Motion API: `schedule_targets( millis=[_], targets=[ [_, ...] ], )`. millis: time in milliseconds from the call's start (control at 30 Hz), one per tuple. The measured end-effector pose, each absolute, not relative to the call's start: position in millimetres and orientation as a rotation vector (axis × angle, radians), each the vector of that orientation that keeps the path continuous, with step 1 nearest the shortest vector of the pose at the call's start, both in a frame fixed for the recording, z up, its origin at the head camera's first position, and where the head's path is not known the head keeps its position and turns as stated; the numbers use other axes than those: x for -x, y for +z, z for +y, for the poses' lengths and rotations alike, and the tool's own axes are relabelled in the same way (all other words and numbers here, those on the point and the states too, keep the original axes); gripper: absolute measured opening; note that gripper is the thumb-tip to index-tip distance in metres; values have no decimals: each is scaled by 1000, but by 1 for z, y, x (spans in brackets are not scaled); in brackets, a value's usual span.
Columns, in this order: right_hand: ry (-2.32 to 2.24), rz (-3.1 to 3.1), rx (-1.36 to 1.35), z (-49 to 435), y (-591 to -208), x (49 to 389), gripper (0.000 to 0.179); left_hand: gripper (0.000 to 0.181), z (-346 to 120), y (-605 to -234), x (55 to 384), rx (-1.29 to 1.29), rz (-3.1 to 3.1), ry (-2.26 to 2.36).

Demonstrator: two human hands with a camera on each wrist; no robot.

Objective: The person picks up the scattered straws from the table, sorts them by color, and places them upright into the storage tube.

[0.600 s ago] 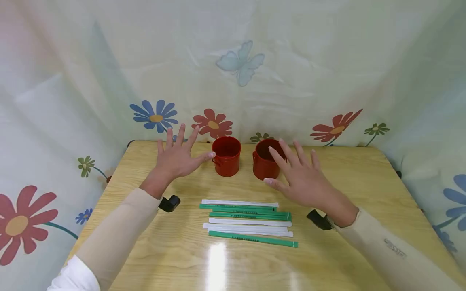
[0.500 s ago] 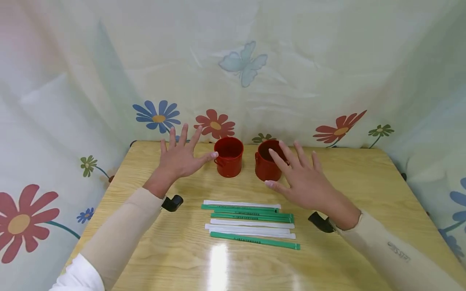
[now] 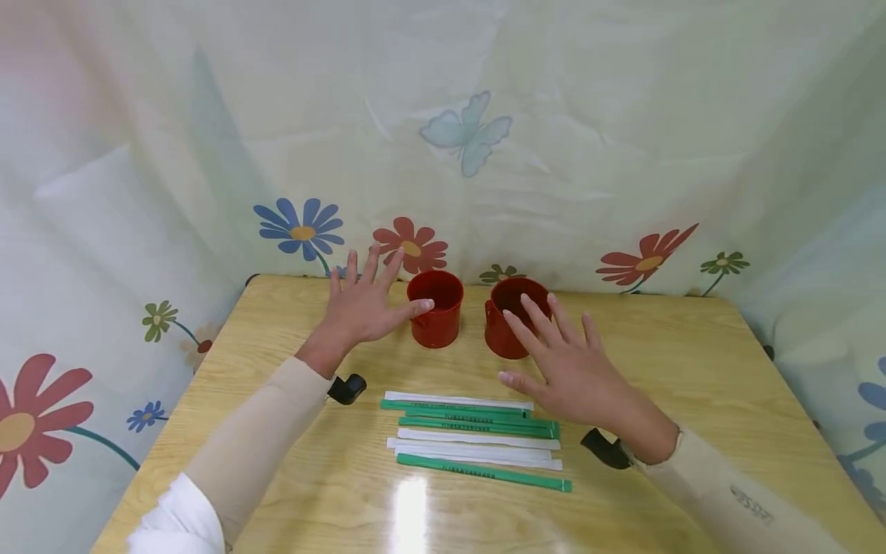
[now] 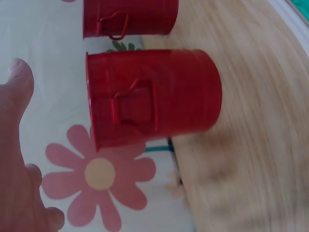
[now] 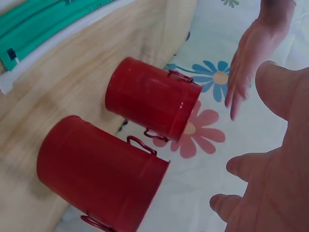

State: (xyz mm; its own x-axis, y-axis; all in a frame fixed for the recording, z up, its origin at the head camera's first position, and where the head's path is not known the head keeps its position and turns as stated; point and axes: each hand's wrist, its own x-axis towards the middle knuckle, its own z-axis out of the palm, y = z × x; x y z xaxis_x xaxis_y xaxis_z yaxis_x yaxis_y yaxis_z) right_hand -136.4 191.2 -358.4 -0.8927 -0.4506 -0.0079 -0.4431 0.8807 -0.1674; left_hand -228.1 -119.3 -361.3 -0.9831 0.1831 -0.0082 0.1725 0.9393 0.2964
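Note:
Two small red metal buckets with side handles stand upright near the back of the table. Beside the left bucket (image 3: 436, 327) my left hand (image 3: 360, 308) is spread, its thumb overlapping the rim in the head view; the left wrist view has that bucket (image 4: 159, 96) apart from the thumb. My right hand (image 3: 571, 373), fingers spread, overlaps the right bucket (image 3: 501, 331) in the head view. In the right wrist view its fingers are clear of the right bucket (image 5: 96, 169). Neither hand holds anything. Several green paper-wrapped straws (image 3: 484, 472) and white ones (image 3: 477, 438) lie crosswise in front.
The wooden table (image 3: 311, 477) reaches back to a hanging cloth (image 3: 554, 154) printed with flowers and a butterfly. Black wrist mounts (image 3: 348, 389) sit under both forearms. A light reflection shines on the table's front.
My left hand has moved slightly right, its thumb now over the left bucket's rim in the head view. My right hand sits slightly lower in view. The buckets and straws keep their places.

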Motion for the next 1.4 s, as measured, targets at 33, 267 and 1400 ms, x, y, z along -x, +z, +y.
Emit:
schedule_targets(
  millis=[33, 267, 1400],
  targets=[
    [-253, 3000, 719, 191, -359, 136, 86, 101, -118, -362, 229, -290, 3058, 465],
    [-251, 2996, 757, 187, -364, 131, 85, 102, -107, -371, 235, -343, 3074, 480],
    [-518, 2903, 946, 184, -416, 96, 80, 103, -99, -412, 255, -430, 2639, 1651]
  ],
)
